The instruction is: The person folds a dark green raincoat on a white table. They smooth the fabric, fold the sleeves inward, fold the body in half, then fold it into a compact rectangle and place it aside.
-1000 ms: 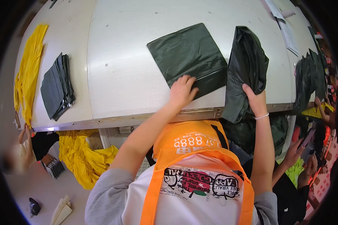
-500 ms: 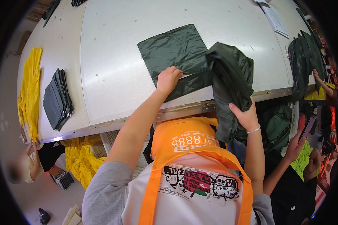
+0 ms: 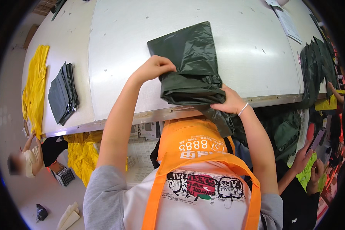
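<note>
A thin, shiny dark green sheet, perhaps fabric or plastic, lies folded into a rectangle on the pale table. Its near part is bunched in loose folds by the table edge, and one end hangs over that edge. My left hand is at the sheet's left edge, fingers pinched together on it. At the right end of the bunched folds, my right hand grips the material between thumb and fingers. The right fingers are partly hidden behind the folds.
A stack of folded dark green pieces and a long yellow heap lie left. Papers and a dark green pile are right. A white crate stands under the table. Beside me, another person's hand holds a phone.
The loose part of the sheet has come down leftward onto the folded rectangle with my right hand. My left hand has moved left and up to the sheet's left edge.
</note>
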A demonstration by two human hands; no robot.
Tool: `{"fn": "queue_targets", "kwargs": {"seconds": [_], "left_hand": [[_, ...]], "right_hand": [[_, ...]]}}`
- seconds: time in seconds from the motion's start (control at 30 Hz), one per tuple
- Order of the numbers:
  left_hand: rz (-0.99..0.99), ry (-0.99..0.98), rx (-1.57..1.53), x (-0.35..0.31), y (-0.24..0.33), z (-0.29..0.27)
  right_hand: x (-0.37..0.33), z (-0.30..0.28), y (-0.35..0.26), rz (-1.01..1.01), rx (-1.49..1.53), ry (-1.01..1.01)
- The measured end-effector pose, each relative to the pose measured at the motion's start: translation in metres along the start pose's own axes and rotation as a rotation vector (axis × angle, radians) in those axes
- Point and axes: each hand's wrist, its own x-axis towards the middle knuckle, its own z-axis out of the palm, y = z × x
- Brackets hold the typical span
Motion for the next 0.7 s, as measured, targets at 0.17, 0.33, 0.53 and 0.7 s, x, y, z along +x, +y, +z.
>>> {"fn": "queue_targets", "kwargs": {"seconds": [0.17, 0.33, 0.53, 0.7], "left_hand": [[-0.018, 0.644, -0.350, -0.034, -0.065, 0.045], [-0.275, 0.383, -0.122, -0.029, -0.050, 0.086], [0.059, 0.625, 0.262, -0.045, 0.002, 0.065], [0.482, 0.384, 0.549, -0.065, 0.017, 0.125]], "right_hand": [[0.010, 0.010, 0.012, -0.010, 0.189, 0.062], [0.012, 0.022, -0.022, -0.049, -0.091, 0.191], [0.006, 0.026, -0.041, 0.078, -0.337, 0.311], [0.026, 0.013, -0.051, 0.167, -0.248, 0.336]]}}
